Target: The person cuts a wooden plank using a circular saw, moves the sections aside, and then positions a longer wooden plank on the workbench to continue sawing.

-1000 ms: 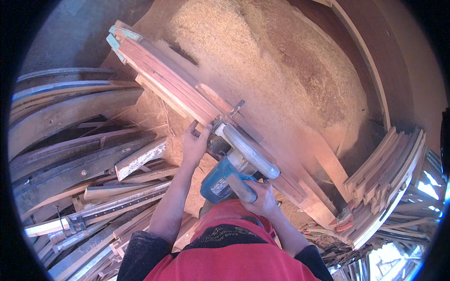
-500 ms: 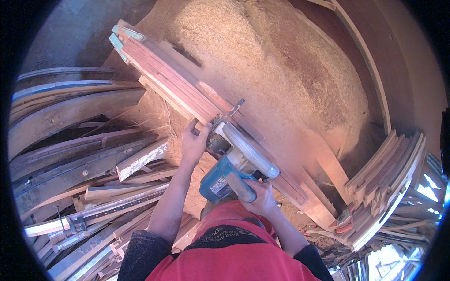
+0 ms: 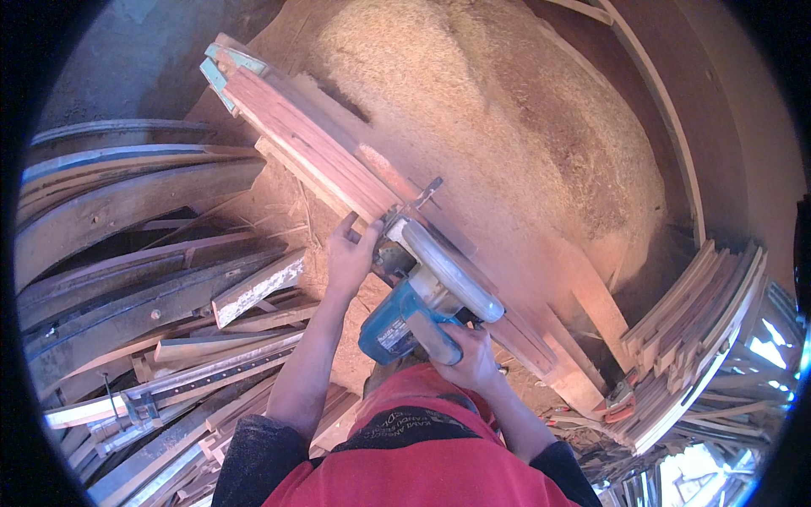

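Note:
My right hand [image 3: 473, 357] is wrapped round the rear handle of a teal circular saw [image 3: 395, 323] with a silver blade guard. The saw rests on a long reddish wooden plank [image 3: 304, 139], which slants from the far left to the near right. At the saw's front, my left hand [image 3: 348, 260] grips the plank's near edge. Its thumb lies close against the saw's base, and one finger points forward along the wood. The remaining fingers are mostly hidden. The blade and the cut are covered by the saw's body and guard.
Pale sawdust [image 3: 422, 76] is heaped beyond the plank. Many curved boards [image 3: 144, 203] are stacked on the left, with a clamp-like metal tool [image 3: 139, 410] among them. A pile of cut strips [image 3: 693, 313] stands at the right. Pale-green pieces [image 3: 221, 76] sit at the plank's far end.

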A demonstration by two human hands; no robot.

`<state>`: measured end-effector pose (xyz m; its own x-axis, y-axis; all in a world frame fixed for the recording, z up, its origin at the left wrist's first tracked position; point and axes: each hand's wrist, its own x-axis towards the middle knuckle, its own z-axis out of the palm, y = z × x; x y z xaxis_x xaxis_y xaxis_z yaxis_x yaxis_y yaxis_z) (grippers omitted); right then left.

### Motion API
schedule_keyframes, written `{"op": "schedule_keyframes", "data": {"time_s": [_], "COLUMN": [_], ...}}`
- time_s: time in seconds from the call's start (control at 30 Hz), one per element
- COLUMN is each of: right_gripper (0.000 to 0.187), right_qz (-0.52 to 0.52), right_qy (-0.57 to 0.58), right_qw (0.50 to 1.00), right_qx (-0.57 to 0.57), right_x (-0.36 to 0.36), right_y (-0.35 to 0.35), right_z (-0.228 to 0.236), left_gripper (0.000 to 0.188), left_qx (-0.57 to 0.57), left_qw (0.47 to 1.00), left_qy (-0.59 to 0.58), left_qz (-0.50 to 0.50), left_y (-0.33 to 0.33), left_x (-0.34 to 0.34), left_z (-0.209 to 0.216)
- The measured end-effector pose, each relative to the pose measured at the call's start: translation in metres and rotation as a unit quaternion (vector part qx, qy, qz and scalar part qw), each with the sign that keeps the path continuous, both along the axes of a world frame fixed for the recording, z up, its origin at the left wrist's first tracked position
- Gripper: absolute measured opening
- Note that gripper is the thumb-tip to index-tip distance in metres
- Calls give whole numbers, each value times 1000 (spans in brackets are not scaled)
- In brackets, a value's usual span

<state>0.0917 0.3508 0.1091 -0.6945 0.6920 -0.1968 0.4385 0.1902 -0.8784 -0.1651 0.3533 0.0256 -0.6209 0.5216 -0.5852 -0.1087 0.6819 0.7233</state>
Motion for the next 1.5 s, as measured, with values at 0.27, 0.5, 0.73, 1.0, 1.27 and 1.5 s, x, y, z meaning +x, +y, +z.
{"op": "schedule_keyframes", "data": {"time_s": [0.27, 0.5, 0.73, 1.0, 1.27, 1.5], "right_gripper": [45, 45, 47, 48, 49, 48], "right_qz": [-4, -5, -7, -7, -2, 1], "right_qy": [1, -6, 0, 7, 8, -5], "right_qw": [1000, 1000, 1000, 1000, 1000, 1000], "right_qx": [-23, -6, -7, 2, 19, 12], "right_x": [-9, -20, -28, -38, -44, -52], "right_y": [-1, 2, 4, 6, 7, 11], "right_z": [-5, -3, -6, -4, -8, -4], "left_gripper": [78, 78, 79, 79, 78, 79], "left_qx": [10, 8, -5, -7, -2, 0], "left_qw": [1000, 1000, 1000, 999, 999, 1000], "left_qy": [7, 17, 15, 31, 30, 17], "left_qz": [1, -6, -9, -11, -10, -8], "left_y": [-3, 1, 4, 8, 10, 12], "left_x": [-11, -21, -31, -39, -48, -56], "left_z": [-16, -12, -12, -9, -10, -6]}}
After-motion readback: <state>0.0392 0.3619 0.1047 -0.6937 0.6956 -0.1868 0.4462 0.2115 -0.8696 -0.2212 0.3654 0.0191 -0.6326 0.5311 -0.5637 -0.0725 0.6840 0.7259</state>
